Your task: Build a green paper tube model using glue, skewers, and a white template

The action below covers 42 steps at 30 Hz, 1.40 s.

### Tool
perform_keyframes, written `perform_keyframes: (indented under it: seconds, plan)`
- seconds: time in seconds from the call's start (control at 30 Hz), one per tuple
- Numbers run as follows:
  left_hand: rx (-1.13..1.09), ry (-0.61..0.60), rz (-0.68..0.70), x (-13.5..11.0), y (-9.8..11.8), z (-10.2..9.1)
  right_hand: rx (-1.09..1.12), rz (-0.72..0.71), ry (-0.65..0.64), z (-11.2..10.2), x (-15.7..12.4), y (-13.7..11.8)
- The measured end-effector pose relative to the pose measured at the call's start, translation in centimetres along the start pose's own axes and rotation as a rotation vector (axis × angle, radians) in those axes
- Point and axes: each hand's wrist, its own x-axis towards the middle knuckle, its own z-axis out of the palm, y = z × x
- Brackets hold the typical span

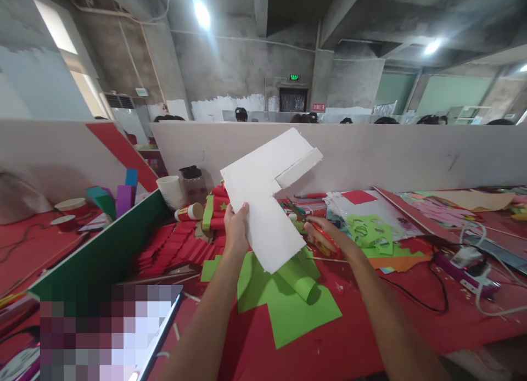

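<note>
My left hand (236,227) grips a white foam board piece (263,200) by its left edge, thumb on the front face. The board is held tilted above the table, with a notch on its right side and a partly cut strip (300,168) sticking out at the upper right. In my right hand (323,233) are red-handled scissors (325,235), their blades pointing up and left near the board's right edge. Beneath the board lie green paper sheets (302,320), one of them curled into a roll (302,285).
Folded red paper strips (177,246) and a glue bottle (189,212) lie to the left, beside a green divider (102,244). Cut-out green paper (370,233) is on the right, with a purple power strip (465,274) and cables farther over. A blurred-out screen (123,331) stands at lower left.
</note>
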Motion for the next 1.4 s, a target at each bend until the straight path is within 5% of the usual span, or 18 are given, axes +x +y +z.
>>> perform_keyframes:
  seconds: [0.2,0.5,0.87,1.03,1.17,1.27,1.4]
  plan:
    - [-0.048,0.036,-0.094,-0.2,1.2,0.1,-0.267,0.147,-0.087,-4.0,-1.8,0.4]
    - [-0.015,-0.09,-0.157,-0.1,2.2,-0.4,-0.72,0.442,-0.151,-4.2,-2.0,1.0]
    - [0.036,-0.108,-0.191,-0.2,1.8,-0.3,-0.512,0.72,-0.326,-4.3,-3.0,1.8]
    - [0.084,-0.162,-0.221,-0.2,1.5,-0.3,-0.378,0.705,-0.239,-4.6,-3.2,2.5]
    - [0.145,-0.183,-0.229,-0.3,1.1,-0.3,-0.255,0.403,-0.053,-4.6,-2.2,1.5]
    - [0.166,-0.251,-0.232,-0.8,1.0,-0.2,0.195,0.217,0.186,-2.9,-0.8,0.4]
    - [0.201,-0.411,-0.284,-1.6,0.9,0.2,0.731,0.175,0.468,0.8,1.0,0.0]
